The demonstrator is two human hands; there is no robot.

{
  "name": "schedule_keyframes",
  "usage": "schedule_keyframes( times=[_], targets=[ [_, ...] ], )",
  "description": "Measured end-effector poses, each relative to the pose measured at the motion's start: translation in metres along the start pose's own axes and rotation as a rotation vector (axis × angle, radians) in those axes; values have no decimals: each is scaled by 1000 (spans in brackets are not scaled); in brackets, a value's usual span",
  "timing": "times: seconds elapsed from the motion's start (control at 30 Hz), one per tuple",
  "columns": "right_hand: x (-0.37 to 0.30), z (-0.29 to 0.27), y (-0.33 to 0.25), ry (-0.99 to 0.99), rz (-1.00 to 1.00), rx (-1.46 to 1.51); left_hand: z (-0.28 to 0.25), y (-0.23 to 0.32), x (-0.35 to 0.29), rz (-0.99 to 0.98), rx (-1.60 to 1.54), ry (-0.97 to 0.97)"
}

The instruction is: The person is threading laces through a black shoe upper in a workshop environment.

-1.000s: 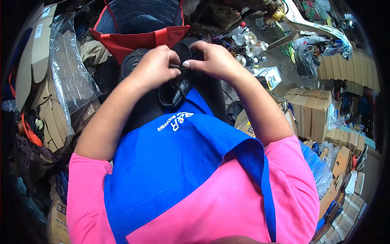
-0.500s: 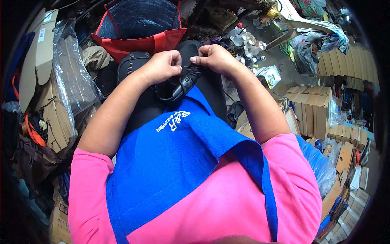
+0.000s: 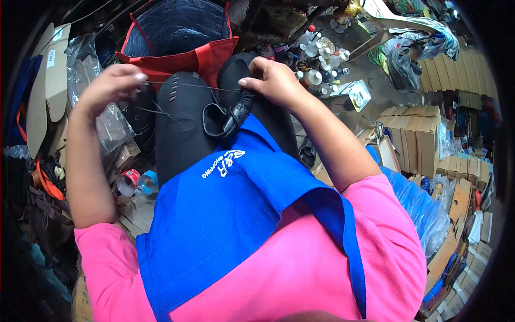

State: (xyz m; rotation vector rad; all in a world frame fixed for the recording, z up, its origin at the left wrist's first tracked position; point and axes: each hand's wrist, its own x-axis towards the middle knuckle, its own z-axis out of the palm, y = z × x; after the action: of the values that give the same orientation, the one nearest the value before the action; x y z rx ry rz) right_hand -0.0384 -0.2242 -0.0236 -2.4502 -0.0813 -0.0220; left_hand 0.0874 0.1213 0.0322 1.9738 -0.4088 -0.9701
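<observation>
Left hand (image 3: 110,86): raised out to the person's left, fingers pinched together on the end of a thin dark thread (image 3: 182,85). The thread runs taut from that pinch across to the right hand.

Right hand (image 3: 273,80): curled over a black leather piece (image 3: 234,115), thumb and fingers pressed on its upper end. Whether a needle is held there cannot be told.

Black leather piece: a narrow stitched strap with a loop hanging off its left side, lying on the person's lap over the black trousers (image 3: 182,129), just above the top edge of the blue apron (image 3: 225,225). A second slack strand of thread sags below the taut one, toward the left knee.

Clothing: pink shirt (image 3: 300,268) under the blue apron, which bears white lettering.

Surroundings, beyond the knees: a red bag (image 3: 206,53) with a dark quilted lining, standing open. To the right of it, a cluster of small bottles (image 3: 316,59) and jars on the floor. Far right, rows of brown cardboard boxes (image 3: 418,134). Left side: clear plastic wrapping (image 3: 102,123) over flat card pieces, and a roll of red tape (image 3: 127,182) near the left elbow.
</observation>
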Motion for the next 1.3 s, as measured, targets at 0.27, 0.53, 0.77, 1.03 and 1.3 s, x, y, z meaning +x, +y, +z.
schedule_keyframes(
  times=[0.27, 0.53, 0.77, 1.03, 1.3],
  targets=[
    [-32, -21, -1, -61, -226, -65, 58, -14, 2, 304, 315, 627],
    [-38, -26, -3, -111, -280, -236, 157, 16, 19, 544, 669, 568],
    [-26, -27, 16, -227, -58, 89, 157, 12, 53, 635, 363, 425],
    [-17, -29, 21, -312, -60, 174, 157, 9, 58, 584, 382, 379],
    [-15, -28, 25, -358, -70, 223, 157, 10, 60, 530, 330, 330]
  ],
)
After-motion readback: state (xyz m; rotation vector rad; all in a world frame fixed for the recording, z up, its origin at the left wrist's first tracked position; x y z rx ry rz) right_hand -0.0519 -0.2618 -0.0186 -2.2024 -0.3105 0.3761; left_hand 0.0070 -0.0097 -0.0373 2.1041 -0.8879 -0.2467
